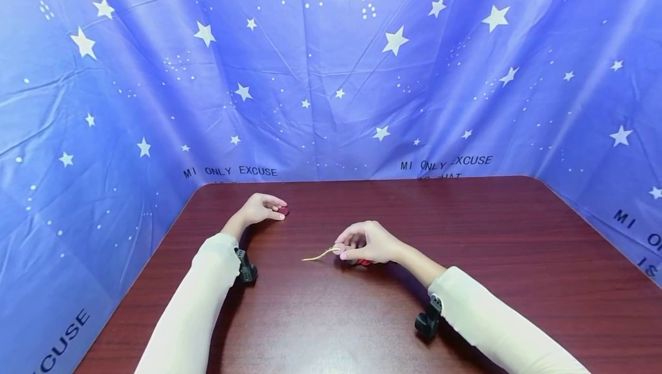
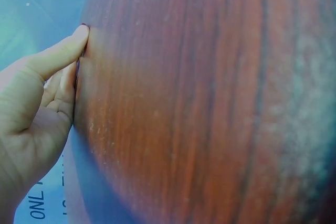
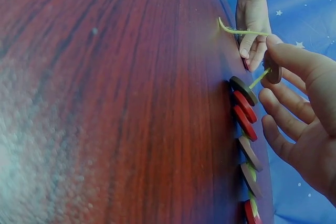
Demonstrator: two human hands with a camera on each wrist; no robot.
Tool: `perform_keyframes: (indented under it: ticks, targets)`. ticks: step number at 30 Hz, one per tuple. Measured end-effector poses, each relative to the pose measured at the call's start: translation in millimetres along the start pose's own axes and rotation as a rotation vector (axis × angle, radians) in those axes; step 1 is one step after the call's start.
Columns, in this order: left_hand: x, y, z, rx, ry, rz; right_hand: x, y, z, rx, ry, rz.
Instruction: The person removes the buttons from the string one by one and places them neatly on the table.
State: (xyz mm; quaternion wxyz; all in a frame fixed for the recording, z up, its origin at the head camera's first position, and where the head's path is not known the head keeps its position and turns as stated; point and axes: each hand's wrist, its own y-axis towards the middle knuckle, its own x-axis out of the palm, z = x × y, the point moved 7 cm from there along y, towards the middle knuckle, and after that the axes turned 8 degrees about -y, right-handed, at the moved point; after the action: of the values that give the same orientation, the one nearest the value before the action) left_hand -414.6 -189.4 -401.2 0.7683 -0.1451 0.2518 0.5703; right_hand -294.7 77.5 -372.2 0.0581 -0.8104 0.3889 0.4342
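Note:
My left hand (image 1: 261,208) is toward the back left of the table, thumb and fingers pinching a dark red button-like disc (image 1: 284,210) close over the tabletop. In the left wrist view the disc is mostly hidden by the thumb (image 2: 62,51). Nearer the middle, my right hand (image 1: 373,243) holds a brown disc (image 3: 274,71) between thumb and fingers. A yellow cord (image 1: 318,257) passes through this disc, its loose end pointing left. Below, the cord runs on through a dark disc (image 3: 243,91), red discs (image 3: 244,122) and several more, lying in a row under the right hand.
Both hands work over a dark red wood-grain table (image 1: 465,224). A blue star-printed cloth (image 1: 320,46) hangs behind it and along both sides. Black cameras are strapped at the left wrist (image 1: 246,268) and right wrist (image 1: 428,319), below the pale sleeves.

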Motion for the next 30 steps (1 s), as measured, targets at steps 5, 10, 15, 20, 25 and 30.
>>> perform_keyframes:
  ticks: [5, 10, 15, 20, 25, 30]
  targets:
    - [-0.5, -2.6, 3.1, -0.010, -0.031, -0.002, -1, -1.3, 0, -0.006, 0.006, 0.013]
    - [-2.4, -8.6, 5.4, -0.024, -0.067, -0.032, -1, -3.0, 1, -0.003, 0.008, 0.014]
    - [-7.5, -21.3, 11.0, -0.019, -0.100, -0.050, 1, -1.9, 4, 0.010, -0.001, 0.004]
    - [-10.2, -36.0, 19.4, -0.011, -0.090, -0.032, 2, -0.8, 4, 0.002, -0.009, 0.005]
    - [-6.1, -52.6, 31.6, 0.014, -0.022, -0.014, 1, -0.3, 4, -0.011, -0.016, 0.014]
    - [8.1, -67.1, 46.7, 0.083, -0.017, -0.062, 2, -0.5, 5, -0.013, -0.014, 0.014]
